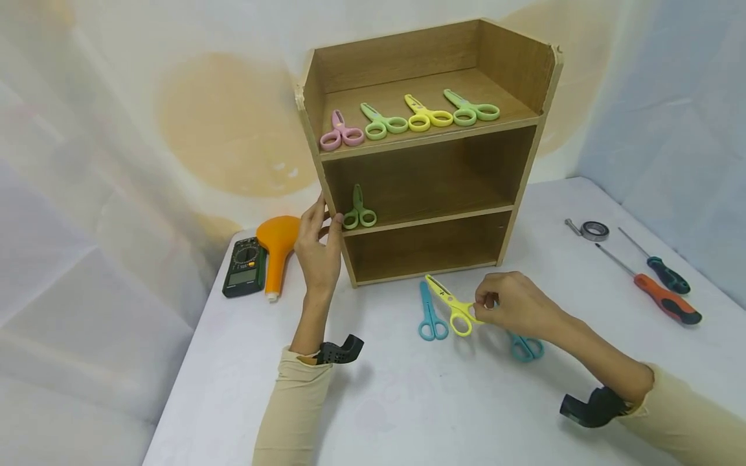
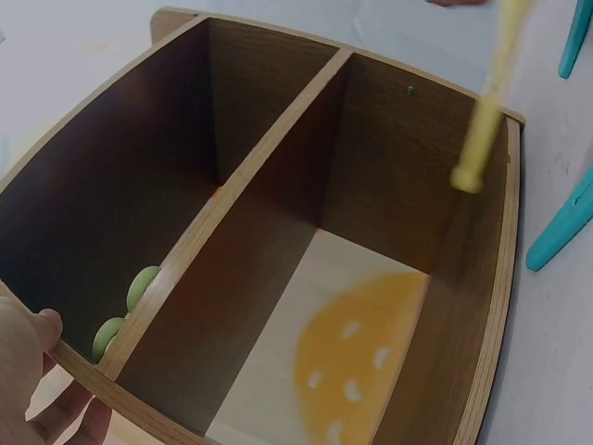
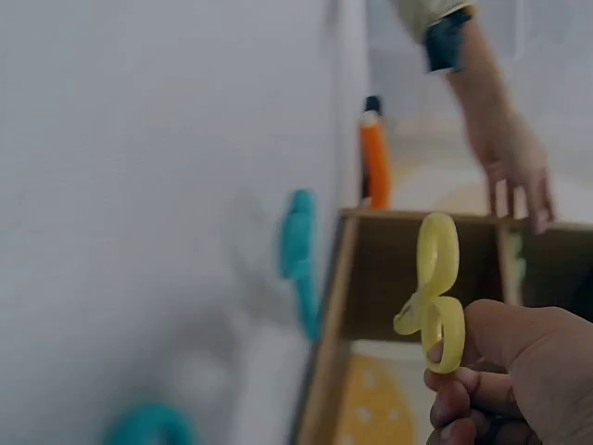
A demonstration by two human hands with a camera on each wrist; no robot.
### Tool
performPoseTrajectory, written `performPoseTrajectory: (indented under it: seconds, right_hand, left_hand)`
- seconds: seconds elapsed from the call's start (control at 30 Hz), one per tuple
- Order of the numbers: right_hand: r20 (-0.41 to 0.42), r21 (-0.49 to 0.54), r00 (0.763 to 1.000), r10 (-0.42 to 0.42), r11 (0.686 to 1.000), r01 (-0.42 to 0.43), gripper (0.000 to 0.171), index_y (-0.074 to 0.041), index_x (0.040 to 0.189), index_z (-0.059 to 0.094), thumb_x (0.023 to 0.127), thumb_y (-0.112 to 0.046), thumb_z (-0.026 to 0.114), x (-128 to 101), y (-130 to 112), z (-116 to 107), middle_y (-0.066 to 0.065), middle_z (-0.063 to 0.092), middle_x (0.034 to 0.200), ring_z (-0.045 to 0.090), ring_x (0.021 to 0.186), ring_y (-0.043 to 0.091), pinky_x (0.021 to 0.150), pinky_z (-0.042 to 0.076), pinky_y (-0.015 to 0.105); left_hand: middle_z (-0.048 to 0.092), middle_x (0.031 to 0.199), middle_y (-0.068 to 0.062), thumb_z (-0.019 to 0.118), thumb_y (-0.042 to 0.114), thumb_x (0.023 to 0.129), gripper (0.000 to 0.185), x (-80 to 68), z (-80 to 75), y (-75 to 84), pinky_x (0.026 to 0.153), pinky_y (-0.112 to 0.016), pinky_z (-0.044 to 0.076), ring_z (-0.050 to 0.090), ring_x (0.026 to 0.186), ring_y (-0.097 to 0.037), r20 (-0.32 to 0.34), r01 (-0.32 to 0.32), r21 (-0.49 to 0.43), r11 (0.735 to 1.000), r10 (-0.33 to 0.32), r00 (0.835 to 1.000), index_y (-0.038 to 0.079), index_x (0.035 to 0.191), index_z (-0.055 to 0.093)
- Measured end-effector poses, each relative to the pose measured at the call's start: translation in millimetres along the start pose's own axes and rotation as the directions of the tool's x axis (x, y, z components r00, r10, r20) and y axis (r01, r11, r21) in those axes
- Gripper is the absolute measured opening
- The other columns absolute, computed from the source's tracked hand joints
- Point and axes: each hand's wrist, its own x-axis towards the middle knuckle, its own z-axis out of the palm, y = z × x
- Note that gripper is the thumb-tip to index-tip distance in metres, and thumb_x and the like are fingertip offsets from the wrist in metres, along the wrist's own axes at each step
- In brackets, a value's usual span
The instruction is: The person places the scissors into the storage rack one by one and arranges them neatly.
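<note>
My right hand pinches a pair of yellow scissors by one handle loop, blades pointing up and left in front of the wooden shelf. In the right wrist view, thumb and fingers close on a loop of these yellow scissors. My left hand grips the shelf's left side panel, thumb at the front edge and fingers behind. Beside that thumb, green scissors stand on the middle tier. Blue scissors lie on the table just left of the yellow pair; another blue pair is partly hidden below my right hand.
The top tier holds pink scissors, yellow scissors and two green pairs. Left of the shelf lie a multimeter and an orange tool. On the right are a bearing, a bolt and two screwdrivers.
</note>
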Motion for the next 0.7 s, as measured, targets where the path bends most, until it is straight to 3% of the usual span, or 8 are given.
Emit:
performPoseTrajectory:
  seconds: [0.37, 0.7]
  right_hand:
    - [-0.171, 0.007, 0.975, -0.139, 0.990, 0.142, 0.010, -0.011, 0.076, 0.072, 0.075, -0.001, 0.076, 35, -38, -44, -0.007, 0.058, 0.069, 0.053, 0.063, 0.010, 0.054, 0.049, 0.023]
    - [-0.232, -0.030, 0.969, -0.089, 0.996, 0.084, 0.005, -0.005, 0.073, 0.072, 0.079, -0.005, 0.072, 105, -62, -64, 0.002, 0.061, 0.066, 0.052, 0.064, 0.018, 0.056, 0.043, 0.029]
  left_hand:
    - [0.059, 0.126, -0.024, 0.065, -0.001, 0.095, 0.045, 0.3, -0.5, -0.4, 0.090, -0.044, 0.056, 0.061, 0.114, -0.034, 0.006, 0.006, 0.001, 1.000, -0.006, 1.000, -0.005, 0.139, 0.055]
    - [0.060, 0.125, -0.024, 0.065, -0.001, 0.096, 0.045, -0.2, -0.6, -0.7, 0.089, -0.046, 0.056, 0.062, 0.111, -0.034, -0.001, 0.000, -0.001, 1.000, 0.000, 1.000, -0.005, 0.139, 0.055]
